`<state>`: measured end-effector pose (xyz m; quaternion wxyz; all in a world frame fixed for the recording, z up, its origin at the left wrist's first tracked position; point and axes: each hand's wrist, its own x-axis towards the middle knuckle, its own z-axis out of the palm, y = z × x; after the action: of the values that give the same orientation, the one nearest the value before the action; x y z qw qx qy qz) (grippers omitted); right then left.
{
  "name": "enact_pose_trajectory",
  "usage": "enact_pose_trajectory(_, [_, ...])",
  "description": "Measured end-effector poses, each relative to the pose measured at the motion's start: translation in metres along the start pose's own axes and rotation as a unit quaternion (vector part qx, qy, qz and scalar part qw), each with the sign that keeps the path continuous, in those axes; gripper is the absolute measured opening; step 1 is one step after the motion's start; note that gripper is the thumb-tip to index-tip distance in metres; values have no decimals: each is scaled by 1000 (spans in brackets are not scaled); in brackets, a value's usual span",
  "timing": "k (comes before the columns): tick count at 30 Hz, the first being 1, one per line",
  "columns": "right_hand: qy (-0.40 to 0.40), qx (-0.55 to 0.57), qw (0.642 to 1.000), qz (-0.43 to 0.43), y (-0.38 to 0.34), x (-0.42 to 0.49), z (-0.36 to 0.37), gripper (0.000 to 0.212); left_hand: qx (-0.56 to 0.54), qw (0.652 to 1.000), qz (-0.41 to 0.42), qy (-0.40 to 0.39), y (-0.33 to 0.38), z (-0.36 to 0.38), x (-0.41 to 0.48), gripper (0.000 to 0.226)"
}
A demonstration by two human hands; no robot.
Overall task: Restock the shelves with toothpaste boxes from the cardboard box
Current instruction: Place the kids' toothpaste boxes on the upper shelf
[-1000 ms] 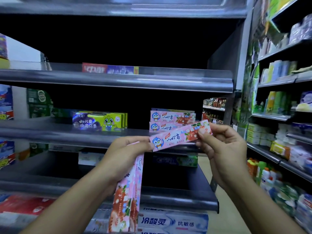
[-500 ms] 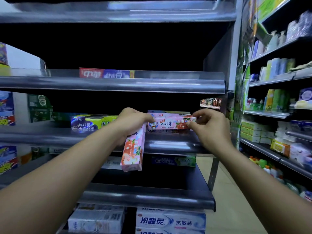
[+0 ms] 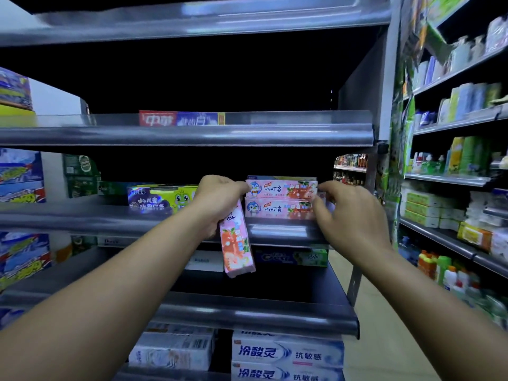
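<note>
Two pink boxes show face-on in the stack [image 3: 280, 198] on the middle shelf [image 3: 82, 218], long axes left-right. The left hand [image 3: 220, 199], at the stack's left end, clamps one spare pink box [image 3: 237, 243] hanging end-down, crosswise to the stack. The right hand [image 3: 350, 215] curls at the stack's right end, well apart from the left; whether it grips, can't tell.

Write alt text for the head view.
Two bare hands flank a pink toothpaste box stacked on an identical box on a grey shelf. The left hand also grips a spare pink box hanging downward; the right hand is at the stack's right end.
</note>
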<state>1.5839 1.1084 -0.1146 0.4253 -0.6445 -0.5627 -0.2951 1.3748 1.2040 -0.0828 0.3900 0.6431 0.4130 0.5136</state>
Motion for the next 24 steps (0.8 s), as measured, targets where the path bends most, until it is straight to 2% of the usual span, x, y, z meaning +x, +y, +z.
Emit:
enact_pose_trajectory(1, [35, 34, 999, -18, -9, -10, -5, 24, -23, 999, 17, 28, 0, 1, -1, 21])
enact_pose_trajectory(3, [19, 177, 984, -5, -28, -31, -13, 28, -92, 994, 19, 60, -1, 1, -5, 29])
enact_pose_trajectory(6, [-146, 373, 911, 98, -58, -61, -18, 49, -185, 980, -14, 68, 5, 1, -12, 34])
enact_pose_trajectory(8, [-208, 417, 876, 126, -67, -72, -14, 53, -207, 976, -30, 57, 8, 5, -18, 36])
enact_pose_trajectory(11, [-156, 470, 856, 148, -67, -73, -13, 33, -216, 976, -22, 18, 7, 7, -23, 44])
enact_pose_trajectory(14, [-97, 489, 847, 182, -52, -59, -13, 21, -211, 976, 17, -51, 4, 2, -27, 48])
enact_pose_trajectory(17, [-74, 497, 841, 201, -37, -37, -18, 37, -136, 988, 50, -45, -2, 4, -29, 37])
enact_pose_trajectory(19, [-64, 474, 855, 201, -29, -21, -20, 50, -81, 993, 79, -43, -7, 5, -27, 29])
enact_pose_trajectory(20, [-54, 454, 868, 195, -24, -13, -21, 51, -67, 992, 93, -50, -9, 5, -24, 39])
enact_pose_trajectory(21, [-41, 436, 879, 190, -21, -6, -22, 50, -59, 992, 102, -52, -9, 5, -21, 43])
enact_pose_trajectory(24, [-22, 401, 895, 194, -13, 14, -19, 44, -27, 991, 134, -10, -6, 4, -10, 29])
